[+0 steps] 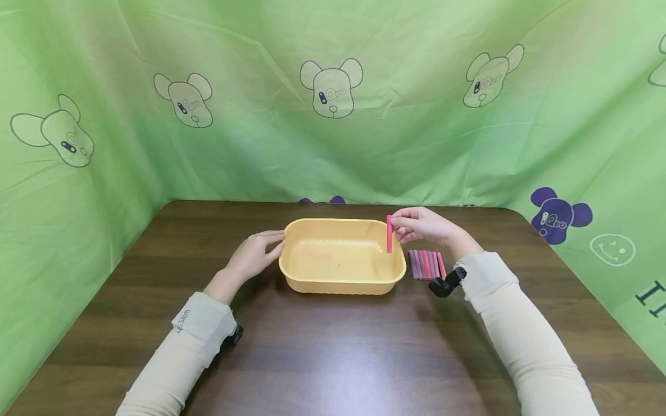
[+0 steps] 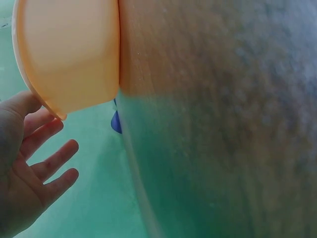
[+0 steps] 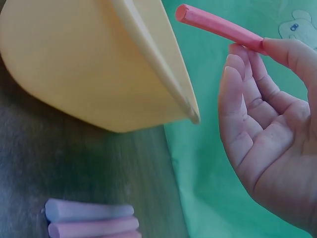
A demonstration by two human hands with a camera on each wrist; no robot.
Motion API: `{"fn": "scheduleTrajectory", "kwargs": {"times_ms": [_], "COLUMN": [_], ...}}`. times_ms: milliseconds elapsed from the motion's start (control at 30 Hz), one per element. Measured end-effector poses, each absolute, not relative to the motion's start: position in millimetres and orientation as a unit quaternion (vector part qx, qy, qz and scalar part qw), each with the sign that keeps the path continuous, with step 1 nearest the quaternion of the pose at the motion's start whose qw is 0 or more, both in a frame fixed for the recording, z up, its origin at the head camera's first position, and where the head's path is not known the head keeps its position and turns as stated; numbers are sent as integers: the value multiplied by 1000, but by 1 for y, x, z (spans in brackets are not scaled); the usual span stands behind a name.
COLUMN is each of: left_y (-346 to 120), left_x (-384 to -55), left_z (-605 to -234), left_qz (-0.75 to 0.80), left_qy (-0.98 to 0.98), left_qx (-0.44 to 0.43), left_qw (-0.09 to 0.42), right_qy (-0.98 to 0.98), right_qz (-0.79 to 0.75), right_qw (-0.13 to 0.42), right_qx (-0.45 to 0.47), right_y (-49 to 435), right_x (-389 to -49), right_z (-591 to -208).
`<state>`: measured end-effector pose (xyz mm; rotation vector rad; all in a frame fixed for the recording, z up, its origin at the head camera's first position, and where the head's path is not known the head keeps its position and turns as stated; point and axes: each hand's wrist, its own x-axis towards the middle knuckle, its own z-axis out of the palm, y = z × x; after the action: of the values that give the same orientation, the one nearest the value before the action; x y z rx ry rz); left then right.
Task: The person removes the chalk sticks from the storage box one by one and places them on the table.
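A yellow plastic tub (image 1: pixel 341 287) stands on the table. At its left end, my left hand (image 1: pixel 253 254) touches the rim with thumb and forefinger. The other fingers of this hand are spread loosely in the left wrist view. Above the tub's right end, my right hand (image 1: pixel 422 224) pinches a pink stick (image 1: pixel 389 234), shaped like chalk, by one end. That stick hangs nearly upright over the rim in the head view. A row of pink and purple sticks (image 1: pixel 426 264) lies on the table to the right of the tub; two purplish-pink ones (image 3: pixel 91 210) show in the right wrist view.
The brown wooden table (image 1: pixel 333 352) carries the tub and sticks. Behind it and along both sides hangs a green cloth (image 1: pixel 250 156) printed with bear heads. A small black camera (image 1: pixel 447 282) is strapped at the right cuff, close to the row of sticks.
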<state>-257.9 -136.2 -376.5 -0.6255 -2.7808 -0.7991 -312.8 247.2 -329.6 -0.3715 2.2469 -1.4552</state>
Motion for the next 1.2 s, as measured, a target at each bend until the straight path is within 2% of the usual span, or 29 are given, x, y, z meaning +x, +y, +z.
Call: {"fn": "scheduleTrajectory", "kwargs": {"times_ms": [1200], "left_y": [-138], "left_x": [-257], "left_z": [-370], "left_qz": [-253], "left_qy": [-940], "left_qx": [-217], "left_qw": [73], "right_qy": [795], "right_qz": [-571], "right_qw": [185], "right_qx": [-87], "right_y": [321], "right_x": [-287], "right_z": [-355]}}
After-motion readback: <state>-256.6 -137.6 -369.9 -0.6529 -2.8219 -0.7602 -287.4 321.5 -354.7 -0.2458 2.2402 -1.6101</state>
